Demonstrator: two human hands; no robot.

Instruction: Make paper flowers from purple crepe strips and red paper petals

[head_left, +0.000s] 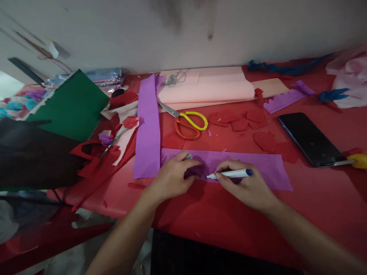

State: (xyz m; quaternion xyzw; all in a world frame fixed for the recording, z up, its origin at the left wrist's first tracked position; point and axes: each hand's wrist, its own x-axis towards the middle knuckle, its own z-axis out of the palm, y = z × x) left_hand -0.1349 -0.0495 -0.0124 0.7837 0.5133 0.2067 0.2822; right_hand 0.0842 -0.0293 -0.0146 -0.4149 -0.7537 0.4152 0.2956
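Observation:
My right hand (246,187) grips a white marker (233,173) with a dark blue end, its tip touching a purple crepe paper strip (263,168) laid crosswise on the table. Just left of the tip, my left hand (173,175) curls its thumb and fingers around a darker, bunched bit of purple paper on that strip. A small greyish object (188,157) shows by its knuckles; I cannot make out what it is. Another purple strip (147,130) lies lengthwise beside my left hand. Scissors (186,122) with one yellow and one orange handle rest beyond it, blades partly apart.
Red paper petals (239,120) lie past the strip. A black phone (311,139) is at right. Folded peach paper (206,88) with tangled wire (173,79) sits by the wall. A green board (71,107) and red scraps (94,152) crowd the left.

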